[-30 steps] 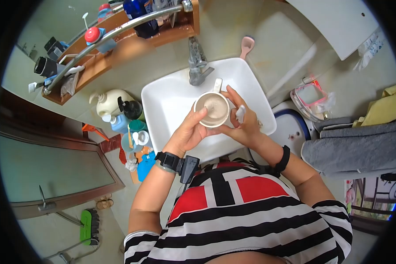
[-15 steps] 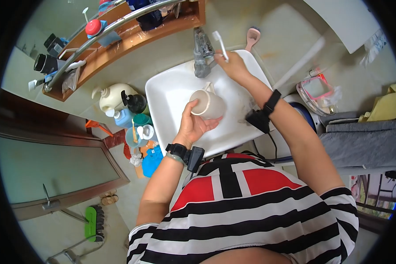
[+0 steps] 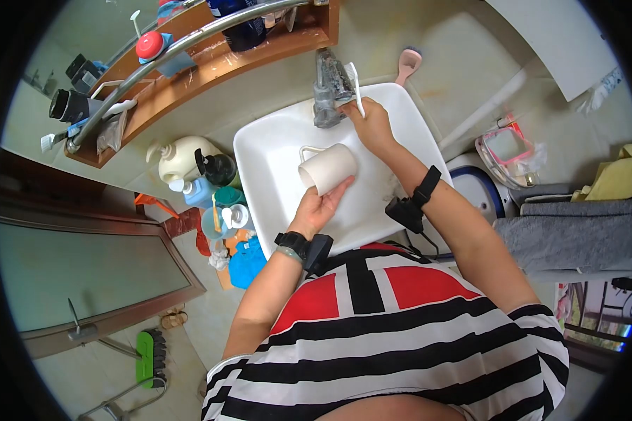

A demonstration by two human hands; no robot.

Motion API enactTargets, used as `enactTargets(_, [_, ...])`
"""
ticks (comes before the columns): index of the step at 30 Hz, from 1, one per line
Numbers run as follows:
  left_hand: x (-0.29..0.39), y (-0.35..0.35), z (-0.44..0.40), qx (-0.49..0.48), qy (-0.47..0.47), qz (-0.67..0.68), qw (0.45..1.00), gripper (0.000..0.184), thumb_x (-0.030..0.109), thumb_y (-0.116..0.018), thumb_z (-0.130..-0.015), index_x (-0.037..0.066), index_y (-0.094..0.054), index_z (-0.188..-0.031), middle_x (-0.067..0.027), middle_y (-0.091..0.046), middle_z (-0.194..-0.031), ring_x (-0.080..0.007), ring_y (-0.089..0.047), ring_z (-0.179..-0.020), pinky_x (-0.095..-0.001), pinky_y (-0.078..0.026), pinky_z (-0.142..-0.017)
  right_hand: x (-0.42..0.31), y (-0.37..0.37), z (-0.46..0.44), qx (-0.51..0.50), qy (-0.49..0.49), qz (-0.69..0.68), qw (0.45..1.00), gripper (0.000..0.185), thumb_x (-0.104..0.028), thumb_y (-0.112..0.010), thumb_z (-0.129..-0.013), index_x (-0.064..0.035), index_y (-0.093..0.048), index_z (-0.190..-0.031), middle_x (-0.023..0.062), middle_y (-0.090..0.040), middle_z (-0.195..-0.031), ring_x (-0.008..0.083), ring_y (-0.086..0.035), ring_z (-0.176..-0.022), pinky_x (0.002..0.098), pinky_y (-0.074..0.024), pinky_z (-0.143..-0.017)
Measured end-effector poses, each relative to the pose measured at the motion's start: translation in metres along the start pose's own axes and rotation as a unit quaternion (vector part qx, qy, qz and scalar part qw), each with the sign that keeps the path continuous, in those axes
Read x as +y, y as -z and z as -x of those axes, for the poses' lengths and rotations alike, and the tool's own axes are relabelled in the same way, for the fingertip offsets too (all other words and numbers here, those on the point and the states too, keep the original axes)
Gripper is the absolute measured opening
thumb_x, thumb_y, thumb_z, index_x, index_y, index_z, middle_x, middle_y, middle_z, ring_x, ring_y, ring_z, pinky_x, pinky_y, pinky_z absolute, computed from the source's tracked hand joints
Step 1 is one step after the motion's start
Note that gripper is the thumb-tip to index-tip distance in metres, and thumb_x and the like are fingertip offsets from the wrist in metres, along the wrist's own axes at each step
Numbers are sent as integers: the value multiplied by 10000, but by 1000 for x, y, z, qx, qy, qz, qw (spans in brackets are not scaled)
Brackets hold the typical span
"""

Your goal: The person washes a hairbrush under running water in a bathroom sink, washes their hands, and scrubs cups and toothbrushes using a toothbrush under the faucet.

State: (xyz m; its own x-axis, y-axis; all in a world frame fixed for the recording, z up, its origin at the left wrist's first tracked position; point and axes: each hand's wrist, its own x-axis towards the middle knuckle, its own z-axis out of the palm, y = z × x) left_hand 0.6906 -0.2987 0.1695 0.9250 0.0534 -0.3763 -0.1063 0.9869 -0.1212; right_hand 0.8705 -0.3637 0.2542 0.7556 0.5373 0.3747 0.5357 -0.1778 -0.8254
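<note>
My left hand (image 3: 323, 205) grips a pale mug (image 3: 328, 169) from below, over the white sink (image 3: 269, 203). The mug lies tilted on its side, its mouth turned to the lower left and its handle toward the back. My right hand (image 3: 371, 126) is closed around a white toothbrush (image 3: 358, 91), which stands up with its head toward the wall. The fingers of that hand are beside the grey faucet (image 3: 325, 105) and seem to touch it; the contact is partly hidden.
Pump bottles (image 3: 218, 168) and a blue bag (image 3: 246, 263) crowd the sink's left side. A wooden shelf (image 3: 203, 74) with a metal rail curves above. A pink brush (image 3: 408, 64) rests behind the sink. Grey towels (image 3: 562, 238) hang at right.
The mug has tipped further, its mouth swinging down to the left so the inside no longer shows. My right hand stays by the faucet with the toothbrush now more upright.
</note>
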Motion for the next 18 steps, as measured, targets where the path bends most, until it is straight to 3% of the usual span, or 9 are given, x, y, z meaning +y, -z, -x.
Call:
enactTargets(4, [-5,3,-6,0,-2,-9,1000,380,-34,-407,-936,-110,-338,-1301,-240,-405,-1337,-405,-399,-1248,-453,-383,-1073,-4,1,5,12,13,-4,1000,183,-180,-591,-876,-25,-687,-871,136,-617,-789,277,-586,-707,363,-453,-671])
enactTargets(7, [-7,4,-11,-6,3,-7,1000,386,-31,-414,-936,-91,-340,-1310,-233,-406,-1339,-402,-408,-1243,-436,-408,-1057,-10,4,8,-10,-32,0,999,185,-142,-582,-885,12,-661,-950,128,-639,-858,207,-601,-796,306,-453,-733])
enactTargets(13, [-7,-2,-18,11,-1,-19,1000,379,-12,-392,-951,-48,-351,-1325,-224,-416,-1337,-383,-441,-1226,-384,-486,-985,-10,11,45,80,-35,-7,996,325,-164,-524,-916,-32,-547,-1212,132,-634,-874,214,-596,-809,304,-452,-729])
enactTargets(15, [-9,-2,-20,23,-5,-24,999,363,-2,-380,-957,-53,-359,-1315,-223,-435,-1320,-375,-457,-1214,-381,-494,-973,-3,21,66,19,-104,-9,994,420,-155,-441,-940,-74,-419,-1351,132,-631,-891,234,-612,-814,323,-459,-727])
enactTargets(16, [-10,0,-23,25,-4,-23,999,363,-2,-380,-957,-53,-359,-1315,-223,-435,-1320,-375,-457,-1214,-381,-494,-973,-5,25,76,18,-107,-8,994,420,-155,-441,-940,-74,-419,-1351,132,-631,-891,234,-612,-814,323,-459,-727])
enactTargets(18, [-9,5,-32,28,-1,-11,1000,355,-1,-384,-955,-50,-371,-1306,-220,-462,-1295,-367,-476,-1198,-381,-496,-969,-11,32,91,-150,-176,139,963,479,-83,-410,-910,-116,-386,-1388,140,-631,-903,268,-626,-797,356,-476,-722])
